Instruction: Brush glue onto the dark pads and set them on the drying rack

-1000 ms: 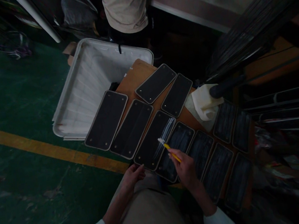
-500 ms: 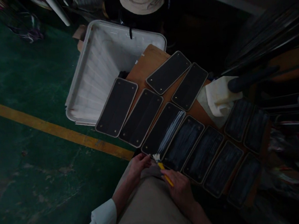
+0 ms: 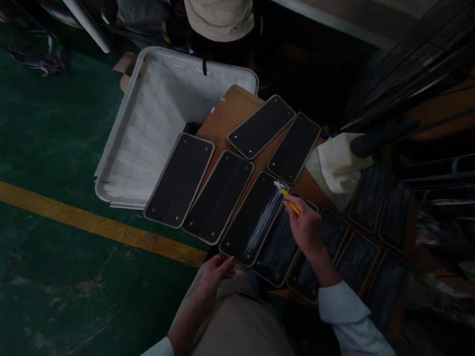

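My right hand (image 3: 306,224) is closed around the yellow handle of a small brush (image 3: 289,199). Its pale bristles rest at the far right corner of a black rectangular panel (image 3: 252,216), where white streaks run along the right side. At that panel's near left corner, my left hand (image 3: 217,272) pinches the edge with its fingertips. Two plain dark panels, including one (image 3: 218,196) just beside it, lie to the left. The panel to the right (image 3: 280,246) carries a dull whitish smear and is partly hidden behind my right hand.
All the panels lie on a brown board (image 3: 234,103). Beyond its left end stands a large white bin (image 3: 120,122). A whitish plastic container (image 3: 339,160) with a dark handle-like piece sits at the right. A person in a beige top (image 3: 221,9) is behind the bin.
My right hand has carried the brush from the panel's near end up to its far right corner. My left hand stays at the near corner. The whole view has shifted slightly.
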A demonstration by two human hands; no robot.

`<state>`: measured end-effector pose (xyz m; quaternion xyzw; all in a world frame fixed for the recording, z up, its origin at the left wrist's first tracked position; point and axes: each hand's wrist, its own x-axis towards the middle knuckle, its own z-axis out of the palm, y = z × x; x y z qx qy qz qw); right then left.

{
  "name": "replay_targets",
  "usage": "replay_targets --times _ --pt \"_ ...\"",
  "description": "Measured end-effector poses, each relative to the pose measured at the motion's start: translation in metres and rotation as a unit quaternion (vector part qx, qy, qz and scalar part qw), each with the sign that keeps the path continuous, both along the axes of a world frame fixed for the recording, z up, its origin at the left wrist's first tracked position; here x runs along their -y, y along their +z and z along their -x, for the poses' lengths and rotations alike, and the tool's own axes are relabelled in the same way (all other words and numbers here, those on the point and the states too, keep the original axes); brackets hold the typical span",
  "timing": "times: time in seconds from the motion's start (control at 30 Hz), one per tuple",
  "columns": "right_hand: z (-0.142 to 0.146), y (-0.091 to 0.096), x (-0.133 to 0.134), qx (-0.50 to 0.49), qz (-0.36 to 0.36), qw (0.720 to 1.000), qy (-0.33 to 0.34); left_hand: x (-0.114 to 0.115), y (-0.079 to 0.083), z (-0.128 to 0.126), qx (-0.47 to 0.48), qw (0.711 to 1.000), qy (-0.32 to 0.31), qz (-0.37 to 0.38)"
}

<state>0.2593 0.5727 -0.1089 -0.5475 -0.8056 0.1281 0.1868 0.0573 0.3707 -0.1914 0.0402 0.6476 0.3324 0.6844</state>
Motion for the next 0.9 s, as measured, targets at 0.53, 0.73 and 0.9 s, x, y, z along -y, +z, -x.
replay_targets --times 0.53,0.73,0.9 --pt "0.029 0.031 0.150 -0.117 0.219 0.959 0.137 -0.003 0.009 0.004 -0.006 1.000 0.006 0.005" --pt "0.021 0.020 0.042 -0.070 0.105 0.989 0.082 0.001 0.003 0.004 0.001 1.000 -0.003 -0.001" --pt "0.018 -0.001 -0.014 -0.015 0.008 0.999 0.039 0.001 0.001 0.003 0.001 1.000 -0.004 -0.004"
